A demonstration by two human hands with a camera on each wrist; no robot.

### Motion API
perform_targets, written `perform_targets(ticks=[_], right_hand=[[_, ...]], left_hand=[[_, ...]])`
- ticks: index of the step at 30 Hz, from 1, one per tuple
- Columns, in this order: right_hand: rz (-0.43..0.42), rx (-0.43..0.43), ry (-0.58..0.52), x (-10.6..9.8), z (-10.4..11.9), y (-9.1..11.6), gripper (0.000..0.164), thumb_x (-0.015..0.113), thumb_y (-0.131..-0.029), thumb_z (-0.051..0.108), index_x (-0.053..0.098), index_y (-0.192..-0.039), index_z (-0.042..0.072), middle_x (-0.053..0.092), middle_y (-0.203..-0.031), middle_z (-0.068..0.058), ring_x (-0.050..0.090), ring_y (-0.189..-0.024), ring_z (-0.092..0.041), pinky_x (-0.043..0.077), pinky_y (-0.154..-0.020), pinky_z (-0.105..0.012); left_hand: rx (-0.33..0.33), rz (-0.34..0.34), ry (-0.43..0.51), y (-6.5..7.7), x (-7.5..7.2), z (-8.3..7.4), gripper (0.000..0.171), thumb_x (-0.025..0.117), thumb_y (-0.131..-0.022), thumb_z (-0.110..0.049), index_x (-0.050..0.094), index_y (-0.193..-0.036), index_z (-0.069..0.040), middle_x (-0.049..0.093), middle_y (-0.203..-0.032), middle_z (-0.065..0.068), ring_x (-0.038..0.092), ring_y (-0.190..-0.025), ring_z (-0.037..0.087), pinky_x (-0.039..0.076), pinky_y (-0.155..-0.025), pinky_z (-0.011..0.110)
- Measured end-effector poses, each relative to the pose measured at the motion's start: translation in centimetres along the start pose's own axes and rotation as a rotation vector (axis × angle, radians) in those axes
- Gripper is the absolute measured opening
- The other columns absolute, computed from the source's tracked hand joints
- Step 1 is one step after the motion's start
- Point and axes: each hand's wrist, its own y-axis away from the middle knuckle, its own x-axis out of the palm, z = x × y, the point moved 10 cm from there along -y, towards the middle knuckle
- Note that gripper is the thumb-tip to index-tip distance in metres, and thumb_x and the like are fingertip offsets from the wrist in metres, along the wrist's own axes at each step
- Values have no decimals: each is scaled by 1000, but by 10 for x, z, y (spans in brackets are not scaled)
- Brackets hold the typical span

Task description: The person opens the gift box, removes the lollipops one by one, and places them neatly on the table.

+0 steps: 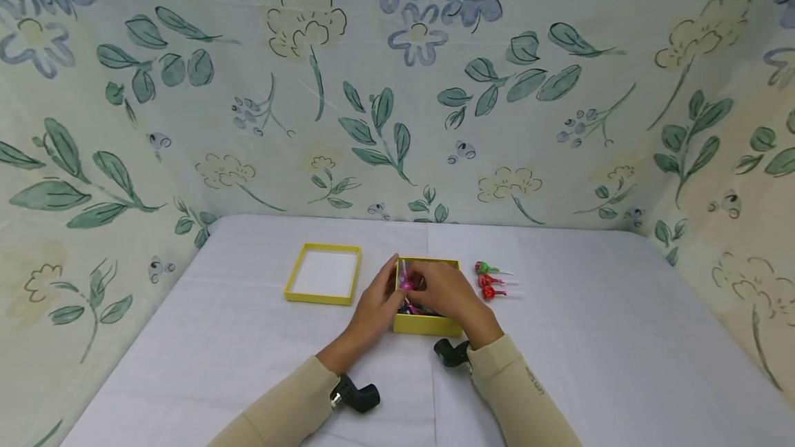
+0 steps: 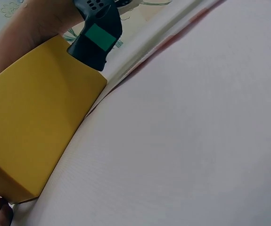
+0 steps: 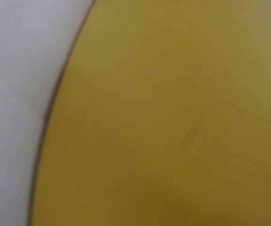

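Note:
The yellow box (image 1: 428,325) stands without its lid on the table, several wrapped candies (image 1: 413,308) inside it. My left hand (image 1: 375,308) holds the box's left side, its thumb over the rim and its fingers along the outside wall. From the right, my right hand (image 1: 446,290) reaches over the box and pinches a pink-wrapped lollipop (image 1: 406,285), whose pale stick points up and away. That hand covers much of the box's contents. In the left wrist view, the box's yellow side (image 2: 36,113) shows with fingertips (image 2: 1,212) at its corner. Yellow wall (image 3: 163,113) fills most of the right wrist view.
A yellow-rimmed lid (image 1: 323,299) with a white inside lies left of the box. To its right lie a green lollipop (image 1: 482,267) and two red lollipops (image 1: 489,292) in a column, sticks pointing right. A floral cloth (image 1: 397,88) hangs behind the white-covered table (image 1: 217,336).

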Motion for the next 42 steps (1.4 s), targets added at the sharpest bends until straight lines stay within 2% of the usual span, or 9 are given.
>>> perform_targets(ticks=[9, 12, 14, 18, 32, 37, 42], right_hand=[[16, 33, -76, -3, -1, 0, 25, 76, -83, 24, 62, -102, 18, 64, -86, 6, 59, -78, -9, 53, -68, -27], [13, 47, -106, -3, -3, 3, 23, 76, -83, 23, 62, -100, 19, 65, -90, 4, 60, -81, -10, 55, -71, -29], [7, 49, -122, -3, -4, 4, 22, 77, -82, 23, 62, -99, 20, 67, -94, 3, 62, -85, -12, 56, -76, -31], [-13, 51, -151, -3, -5, 6, 21, 78, -82, 21, 63, -96, 22, 68, -100, 3, 62, -93, -13, 55, -85, -36], [-117, 15, -234, -19, -2, 3, 16, 79, -80, 17, 68, -91, 23, 69, -95, 7, 64, -96, -15, 55, -89, -39], [-150, 11, -280, -22, -4, 5, 22, 78, -81, 14, 69, -102, 19, 69, -99, 5, 65, -96, -15, 55, -88, -38], [-166, -10, -254, -25, -4, 7, 30, 76, -83, 17, 71, -113, 17, 69, -107, 4, 64, -89, -12, 57, -79, -31]], left_hand=[[-7, 4, -19, 1, -1, -1, 63, 48, -96, -20, 22, -153, -31, 34, -153, 0, 38, -136, 15, 35, -110, 32], [-18, 7, -20, 2, 1, 2, 63, 48, -97, -21, 22, -153, -32, 34, -153, 0, 37, -137, 14, 34, -110, 32], [-20, 11, -15, 2, 2, 3, 64, 48, -97, -20, 22, -154, -29, 34, -153, 2, 37, -137, 16, 34, -111, 33], [-33, 24, -12, 3, 5, 6, 64, 48, -97, -20, 21, -155, -24, 33, -154, 3, 37, -137, 18, 34, -111, 36], [-2, 28, -28, -1, 1, 0, 63, 47, -98, -25, 20, -155, -22, 33, -154, 1, 37, -137, 16, 35, -110, 35], [-12, 36, -22, 0, 1, 0, 64, 47, -98, -22, 19, -155, -22, 31, -154, 1, 36, -138, 17, 34, -111, 36], [-4, 20, -22, 1, 1, 0, 64, 47, -97, -17, 20, -155, -18, 31, -155, 2, 36, -138, 18, 33, -112, 38]])
